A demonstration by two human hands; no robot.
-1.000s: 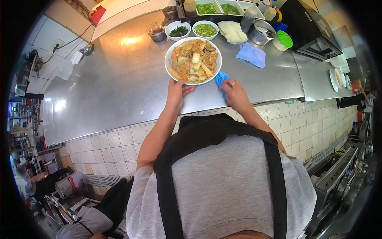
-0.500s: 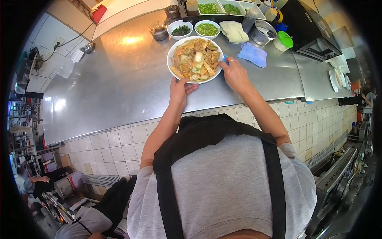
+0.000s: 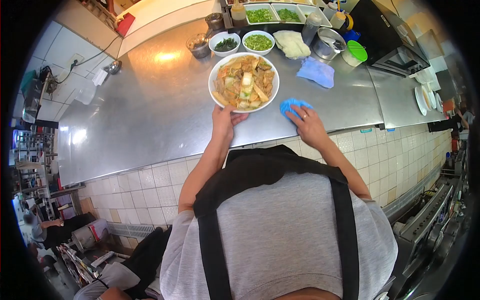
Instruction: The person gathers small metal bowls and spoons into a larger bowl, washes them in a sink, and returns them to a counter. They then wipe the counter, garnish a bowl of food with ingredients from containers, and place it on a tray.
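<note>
Looking down from the head camera, I see my left hand [image 3: 223, 118] gripping the near rim of the white plate of stir-fried noodles [image 3: 243, 82] on the steel counter [image 3: 150, 105]; my right hand [image 3: 310, 125] presses flat on a crumpled blue cloth [image 3: 292, 106] just beside the plate.

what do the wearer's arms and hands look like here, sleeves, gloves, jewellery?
Both arms are bare from the short grey T-shirt sleeves down. No gloves on the left hand or the right hand. The right hand wears a ring on one finger; no watch or wristband shows. Black apron straps run over the grey shirt. No markings are visible on the arms.
</note>
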